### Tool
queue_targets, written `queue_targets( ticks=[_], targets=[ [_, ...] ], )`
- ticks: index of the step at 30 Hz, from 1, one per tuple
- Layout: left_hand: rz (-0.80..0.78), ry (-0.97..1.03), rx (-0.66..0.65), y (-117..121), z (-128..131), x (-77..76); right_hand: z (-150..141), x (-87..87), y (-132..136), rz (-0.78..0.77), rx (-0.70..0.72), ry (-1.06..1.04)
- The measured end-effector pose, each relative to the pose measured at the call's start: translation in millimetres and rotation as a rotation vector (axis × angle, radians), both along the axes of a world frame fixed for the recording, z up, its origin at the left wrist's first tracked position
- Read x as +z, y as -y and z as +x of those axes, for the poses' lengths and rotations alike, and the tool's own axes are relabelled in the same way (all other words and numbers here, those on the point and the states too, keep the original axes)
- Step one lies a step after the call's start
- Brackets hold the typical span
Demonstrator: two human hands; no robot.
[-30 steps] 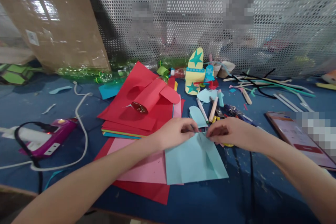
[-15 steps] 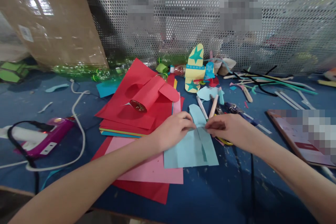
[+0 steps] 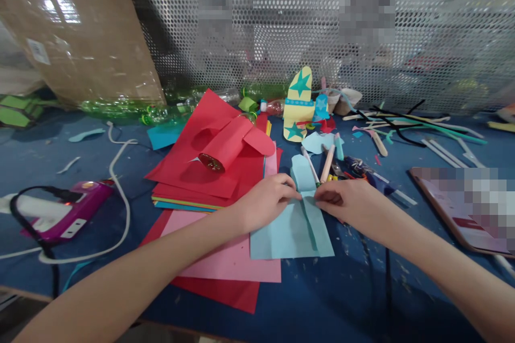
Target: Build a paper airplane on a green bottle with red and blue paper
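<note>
A light blue sheet of paper (image 3: 289, 241) lies partly over pink paper (image 3: 229, 260) and partly over the blue tabletop. It has a crease down its length and a cut-out piece with a rounded end standing up at the top. My left hand (image 3: 267, 201) is closed, its fingertips pinching the sheet near the crease. Across from it, my right hand (image 3: 352, 201) pinches the same sheet by its right edge. Behind the hands are two markers (image 3: 328, 164) and a light blue paper scrap (image 3: 317, 142).
On the left, a red paper-covered bottle (image 3: 229, 142) rests on stacked red paper (image 3: 201, 185). A purple power strip (image 3: 76, 214) and white cable sit further left. A yellow paper rocket shape (image 3: 298, 102) stands behind. A glue gun (image 3: 364, 169) and a phone (image 3: 454, 209) lie right.
The light blue sheet has shifted slightly toward me, and its rounded piece stands a little higher. Both hands stay close to the same places, still pinching the paper.
</note>
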State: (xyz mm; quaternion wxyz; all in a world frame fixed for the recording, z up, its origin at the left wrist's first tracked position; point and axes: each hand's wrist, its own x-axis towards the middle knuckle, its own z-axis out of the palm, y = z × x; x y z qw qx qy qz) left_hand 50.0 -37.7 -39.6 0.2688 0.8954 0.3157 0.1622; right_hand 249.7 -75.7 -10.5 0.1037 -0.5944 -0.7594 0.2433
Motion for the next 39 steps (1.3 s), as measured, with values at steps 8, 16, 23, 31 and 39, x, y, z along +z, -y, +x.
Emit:
queue_targets(
  ticks=[8, 16, 23, 31, 39],
  targets=[
    [-0.032, 0.016, 0.018, 0, 0, 2.2, 10, 10.5, -2, -0.045, 0.003, 0.091],
    [-0.097, 0.061, 0.044, 0, -1, 6.0, 10, 12.4, -2, -0.018, -0.005, 0.075],
    [-0.211, 0.177, 0.057, 1, 0, 13.6, -2, 8.8, 1, -0.028, -0.023, 0.061],
    [-0.381, 0.144, 0.025, -4, -6, 15.2, 19, 11.2, -1, -0.246, 0.027, -0.098],
    [-0.405, 0.036, -0.010, -2, -7, 24.7, 17, 9.8, -2, -0.326, 0.001, -0.232]
  ],
)
